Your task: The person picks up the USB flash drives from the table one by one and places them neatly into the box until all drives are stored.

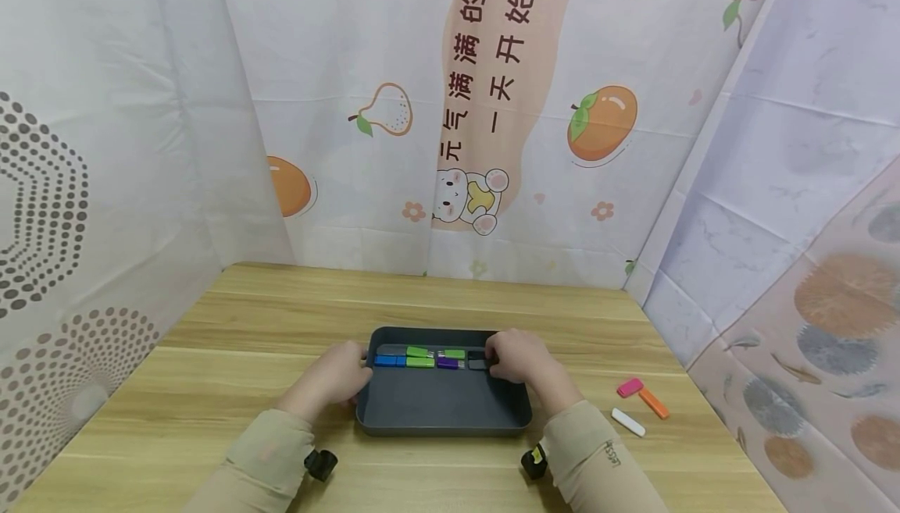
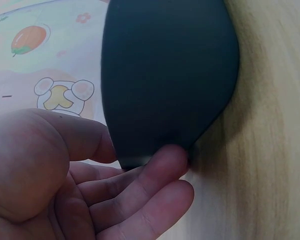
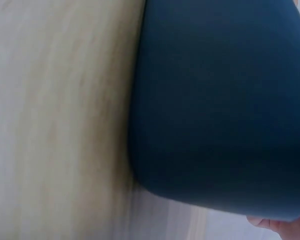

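Note:
A dark grey rectangular tray (image 1: 443, 404) is on the wooden table with a hand at each end. My left hand (image 1: 336, 372) grips its left wall, thumb at the rim and fingers against the outside in the left wrist view. My right hand (image 1: 522, 355) holds the right wall near the back corner, fingertips bent over the rim. Along the tray's back side lie several USB sticks, among them a blue one (image 1: 390, 361), a green one (image 1: 420, 362), a purple one (image 1: 450, 363) and a black one (image 1: 477, 365) beside the right fingertips.
On the table (image 1: 281, 318) to the right of the tray lie a pink stick (image 1: 630, 387), an orange stick (image 1: 654, 403) and a white stick (image 1: 628, 422). Printed curtains (image 1: 337, 44) hang behind the table and along both sides.

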{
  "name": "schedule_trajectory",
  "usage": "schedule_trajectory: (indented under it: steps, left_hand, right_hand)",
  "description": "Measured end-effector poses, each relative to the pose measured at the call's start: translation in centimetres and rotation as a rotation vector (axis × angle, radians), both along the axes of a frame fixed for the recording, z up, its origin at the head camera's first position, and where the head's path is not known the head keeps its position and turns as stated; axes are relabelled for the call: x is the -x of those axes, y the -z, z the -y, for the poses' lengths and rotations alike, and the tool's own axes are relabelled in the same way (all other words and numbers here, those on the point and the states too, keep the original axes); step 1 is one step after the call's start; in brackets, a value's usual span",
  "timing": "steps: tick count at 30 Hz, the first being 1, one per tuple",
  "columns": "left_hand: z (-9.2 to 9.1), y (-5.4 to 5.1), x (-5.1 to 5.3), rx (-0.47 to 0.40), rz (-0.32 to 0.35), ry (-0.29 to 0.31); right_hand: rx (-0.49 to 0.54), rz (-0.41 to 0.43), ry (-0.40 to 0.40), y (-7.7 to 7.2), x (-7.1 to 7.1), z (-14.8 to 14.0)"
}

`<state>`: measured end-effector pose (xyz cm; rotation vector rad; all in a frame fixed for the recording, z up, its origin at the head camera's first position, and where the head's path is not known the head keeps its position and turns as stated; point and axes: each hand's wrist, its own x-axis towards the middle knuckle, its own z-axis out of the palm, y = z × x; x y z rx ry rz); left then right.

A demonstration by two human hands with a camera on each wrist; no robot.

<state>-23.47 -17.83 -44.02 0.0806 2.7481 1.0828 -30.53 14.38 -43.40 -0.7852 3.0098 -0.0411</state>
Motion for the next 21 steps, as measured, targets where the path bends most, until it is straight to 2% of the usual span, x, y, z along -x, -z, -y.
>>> schedule_trajectory:
  steps: [14, 21]
  left_hand:
    - [0.01, -0.13, -0.17, 0.019, -0.005, 0.005]
    - [0.01, -0.11, -0.11, 0.019, -0.007, 0.009]
  right_hand:
    - [0.001, 0.000, -0.006, 0.07, 0.02, -0.06]
    - [0.026, 0.027, -0.003, -0.29, -0.01, -0.21]
